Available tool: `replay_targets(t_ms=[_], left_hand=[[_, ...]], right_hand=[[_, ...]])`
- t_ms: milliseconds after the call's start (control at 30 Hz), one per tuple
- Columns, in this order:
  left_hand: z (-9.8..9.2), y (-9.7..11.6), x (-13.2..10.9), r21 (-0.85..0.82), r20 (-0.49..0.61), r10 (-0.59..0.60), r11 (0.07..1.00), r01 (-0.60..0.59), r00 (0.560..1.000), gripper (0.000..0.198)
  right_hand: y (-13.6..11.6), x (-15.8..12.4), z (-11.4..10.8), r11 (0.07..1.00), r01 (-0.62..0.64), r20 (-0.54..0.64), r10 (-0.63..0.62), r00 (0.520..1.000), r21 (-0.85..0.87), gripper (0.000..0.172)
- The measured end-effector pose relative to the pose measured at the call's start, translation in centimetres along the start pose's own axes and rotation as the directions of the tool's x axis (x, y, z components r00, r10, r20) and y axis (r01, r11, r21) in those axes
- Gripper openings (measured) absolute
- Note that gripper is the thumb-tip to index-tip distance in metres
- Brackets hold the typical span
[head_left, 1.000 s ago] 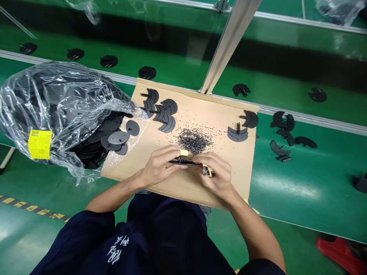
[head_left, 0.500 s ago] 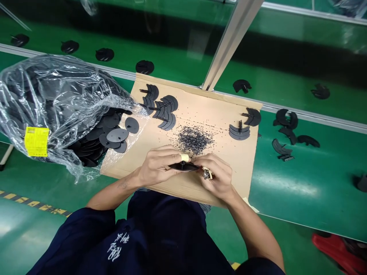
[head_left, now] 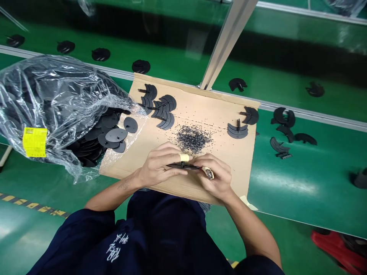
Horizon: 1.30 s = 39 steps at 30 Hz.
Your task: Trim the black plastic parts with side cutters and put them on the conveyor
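Observation:
A thin black disc (head_left: pixel 183 166), seen nearly edge-on, is between my two hands over the cardboard sheet (head_left: pixel 126 164). My left hand (head_left: pixel 160 164) pinches its left side, fingers above and thumb below; a pale yellow wrap covers one fingertip. At the disc's right edge is my right hand (head_left: pixel 215 173), its fingers curled round a small metal-ended tool (head_left: pixel 209 173) with yellow beside it. Most of that tool is hidden in the palm. Just beyond the hands lies a pile of tiny black pieces (head_left: pixel 195 138). Black curved plates (head_left: pixel 164 110) rest on the cardboard at far left.
A clear plastic bag (head_left: pixel 65 76) of black discs (head_left: pixel 116 135) spills onto the cardboard's left side. More curved plates (head_left: pixel 237 130) lie at right and on the green bench (head_left: pixel 286 187). A metal post (head_left: pixel 226 46) rises behind the cardboard. Black parts (head_left: pixel 141 67) sit beyond the rail.
The disc has tipped to a flatter, more edge-on angle between my hands. The metal-ended tool has turned slightly in my right hand. The whole view has shifted a little.

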<state>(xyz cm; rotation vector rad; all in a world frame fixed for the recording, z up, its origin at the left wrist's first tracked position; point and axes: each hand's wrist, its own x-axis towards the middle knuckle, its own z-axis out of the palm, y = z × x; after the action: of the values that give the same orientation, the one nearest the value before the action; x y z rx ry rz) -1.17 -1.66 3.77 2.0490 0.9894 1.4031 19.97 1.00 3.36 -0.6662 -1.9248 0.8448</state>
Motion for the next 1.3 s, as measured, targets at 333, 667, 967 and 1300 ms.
replay_targets(t_ms=[333,667,967,1300], left_hand=[[-0.1,0.1,-0.6,-0.208,0.044,-0.192,0.958,0.197,0.980,0.026],[-1.0,-1.0,0.6,-0.435,0.368,-0.361,0.748,0.502,0.857,0.032],[-1.7,-0.5,1.7,-0.306,0.447,-0.333,0.815,0.491,0.830,0.025],[1.0,-1.6,-0.5,-0.152,0.093,-0.381,0.907,0.392,0.920,0.034]], right_hand=[[-0.2,0.5,-0.2,0.995,-0.069,0.004,0.069,0.998,0.076,0.011],[-0.3,0.9,-1.3,0.993,-0.020,0.183,-0.002,0.983,0.119,0.011],[-0.4,0.8,-1.3,0.993,-0.047,0.251,0.019,0.968,0.109,0.014],[0.8,0.8,-1.1,0.995,-0.057,0.082,0.064,0.995,-0.084,0.012]])
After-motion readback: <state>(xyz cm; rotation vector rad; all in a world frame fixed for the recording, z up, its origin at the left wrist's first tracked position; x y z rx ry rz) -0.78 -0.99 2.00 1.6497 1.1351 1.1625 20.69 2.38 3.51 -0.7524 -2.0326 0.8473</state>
